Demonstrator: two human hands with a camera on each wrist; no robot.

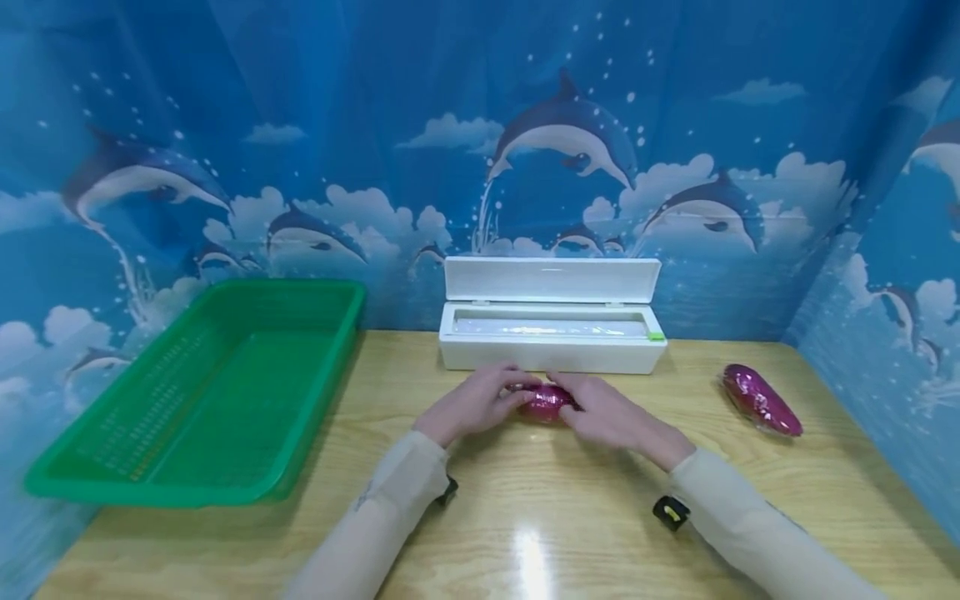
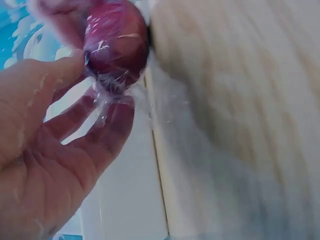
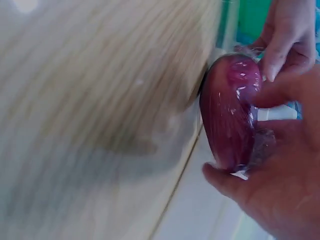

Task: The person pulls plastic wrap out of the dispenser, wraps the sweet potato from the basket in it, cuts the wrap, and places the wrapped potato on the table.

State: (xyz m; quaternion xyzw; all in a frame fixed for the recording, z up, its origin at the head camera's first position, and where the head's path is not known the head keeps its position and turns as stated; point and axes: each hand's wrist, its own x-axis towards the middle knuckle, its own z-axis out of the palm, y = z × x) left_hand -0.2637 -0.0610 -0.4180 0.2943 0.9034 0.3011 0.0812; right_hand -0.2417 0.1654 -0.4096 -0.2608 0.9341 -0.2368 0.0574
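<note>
Both hands are at a purple, eggplant-shaped vegetable [image 1: 546, 403] wrapped in clear film, just in front of the white film box. My left hand [image 1: 486, 403] has its thumb and fingers around the left end; in the left wrist view, loose film [image 2: 107, 92] gathers between them. My right hand [image 1: 609, 413] holds the other end, with the fingers curled around the tapered part in the right wrist view. The box [image 1: 551, 354] has its lid [image 1: 551, 280] raised, showing a roll of clear film [image 1: 547, 326] inside.
A large green plastic basket [image 1: 281, 479] stands at the left of the wooden table [image 1: 480, 533]. Another film-wrapped purple vegetable [image 1: 761, 400] lies at the right. A dolphin-patterned curtain [image 1: 420, 100] closes off the back and sides. A green slider [image 1: 656, 337] sits on the box's right end.
</note>
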